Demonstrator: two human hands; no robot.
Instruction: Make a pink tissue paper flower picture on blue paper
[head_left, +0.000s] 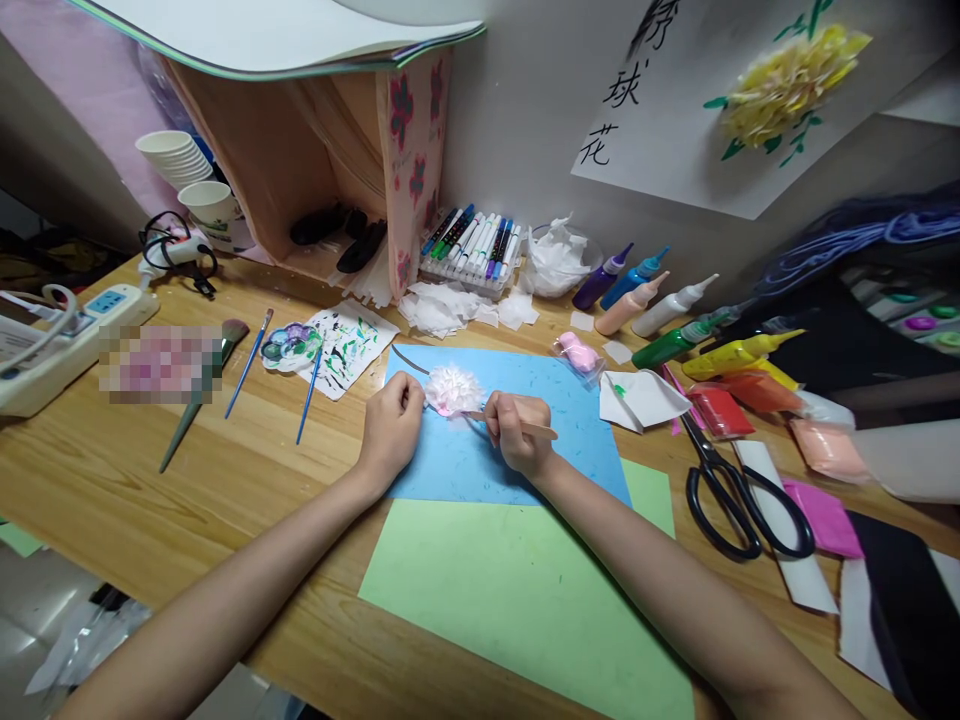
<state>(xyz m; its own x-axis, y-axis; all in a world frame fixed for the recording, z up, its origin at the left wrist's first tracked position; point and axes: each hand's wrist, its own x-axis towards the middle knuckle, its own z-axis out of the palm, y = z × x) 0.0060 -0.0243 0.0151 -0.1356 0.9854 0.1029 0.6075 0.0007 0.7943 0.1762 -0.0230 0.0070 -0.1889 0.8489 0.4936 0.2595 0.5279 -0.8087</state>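
A fluffy white flower with a pink patch point(454, 390) lies on a blue sheet point(581, 440). My right hand point(517, 428) grips a flat wooden craft stick point(541, 432), its far end at the flower's lower right edge. Just left of the petals, my left hand point(394, 425) is closed with its thumb side up; whatever is between its fingers is hidden. A thin dark strip like a stem point(410, 360) runs from the flower toward the sheet's upper left corner.
Left of the sheet lie paintbrushes point(247, 365) and a paint-smeared paper point(349, 350). Markers point(480, 245) and paint bottles point(667, 350) line the back. Pink clay point(577, 352) sits on the blue sheet's edge. Black-handled scissors point(724, 490) lie right, near a green sheet point(517, 580).
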